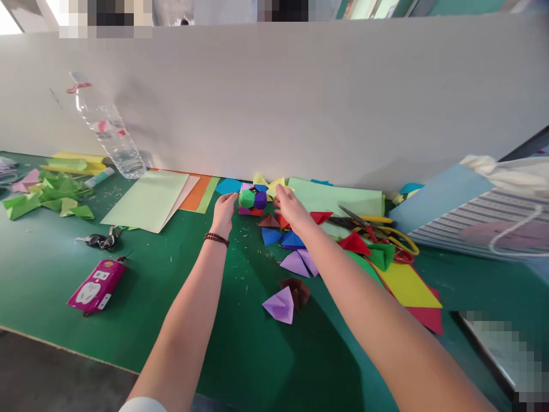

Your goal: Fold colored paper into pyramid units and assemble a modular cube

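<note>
A many-coloured folded-paper model [253, 197], with green, blue, purple and red faces, stands near the back of the table between my two hands. On its left is my left hand [225, 213], fingers stretched toward it; whether the fingertips touch it I cannot tell. To its right, a small gap away, my right hand [290, 205] has thumb and fingers apart, beside yellow folded paper [274, 186]. Red, brown, blue and purple folded pieces [295, 263] lie under and below my right forearm. Closer to me are a purple folded piece [281, 306] and a brown one [300, 293].
Left: a plastic bottle [107, 129], pale green sheets [137, 200], keys [107, 237], a magenta carton [98, 286], green paper pieces [60, 191] and a glue stick [99, 177]. Right: scissors [364, 223], yellow paper [407, 286] and a paper bag [480, 200]. A white partition [300, 103] borders the back.
</note>
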Demonstrator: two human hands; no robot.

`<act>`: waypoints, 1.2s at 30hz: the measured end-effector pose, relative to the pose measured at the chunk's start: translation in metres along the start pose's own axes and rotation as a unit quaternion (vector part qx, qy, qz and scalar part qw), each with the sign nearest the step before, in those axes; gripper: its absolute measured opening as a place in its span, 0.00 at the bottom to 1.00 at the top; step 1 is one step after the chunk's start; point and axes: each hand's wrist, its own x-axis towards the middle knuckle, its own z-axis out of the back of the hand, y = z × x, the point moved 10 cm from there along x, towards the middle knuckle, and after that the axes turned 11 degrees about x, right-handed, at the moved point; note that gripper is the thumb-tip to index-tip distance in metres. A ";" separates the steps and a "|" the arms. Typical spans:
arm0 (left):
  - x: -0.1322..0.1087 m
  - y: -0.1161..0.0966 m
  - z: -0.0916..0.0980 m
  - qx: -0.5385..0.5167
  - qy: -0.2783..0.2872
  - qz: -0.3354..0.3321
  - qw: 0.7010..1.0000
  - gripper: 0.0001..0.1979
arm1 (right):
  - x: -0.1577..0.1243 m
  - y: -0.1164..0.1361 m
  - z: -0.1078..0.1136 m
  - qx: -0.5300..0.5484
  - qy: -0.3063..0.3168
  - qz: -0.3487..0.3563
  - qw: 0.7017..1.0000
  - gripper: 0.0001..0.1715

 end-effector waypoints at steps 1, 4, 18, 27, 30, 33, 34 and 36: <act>-0.004 -0.010 0.004 0.010 -0.014 -0.017 1.000 0.12 | -0.011 0.004 0.011 -0.005 -0.005 -0.010 1.000 0.31; -0.028 -0.053 0.011 0.038 -0.049 -0.097 0.993 0.14 | -0.056 0.019 0.048 -0.021 -0.013 -0.033 0.999 0.26; -0.211 0.018 -0.073 0.519 0.369 -0.209 0.742 0.33 | -0.201 0.028 0.031 -0.207 0.319 0.000 0.925 0.30; -0.202 0.013 -0.076 0.399 0.351 -0.197 0.824 0.17 | -0.191 0.027 0.040 -0.272 0.234 0.035 0.933 0.14; -0.200 0.017 -0.075 0.340 0.341 -0.178 0.858 0.12 | -0.188 0.028 0.049 -0.262 0.191 0.039 0.945 0.13; -0.198 0.018 -0.073 0.316 0.316 -0.173 0.877 0.10 | -0.187 0.032 0.055 -0.256 0.161 0.058 0.951 0.12; -0.198 0.019 -0.073 0.309 0.312 -0.173 0.882 0.10 | -0.187 0.034 0.057 -0.252 0.151 0.066 0.954 0.11; -0.198 0.019 -0.073 0.289 0.307 -0.167 0.891 0.08 | -0.185 0.037 0.061 -0.239 0.125 0.079 0.960 0.10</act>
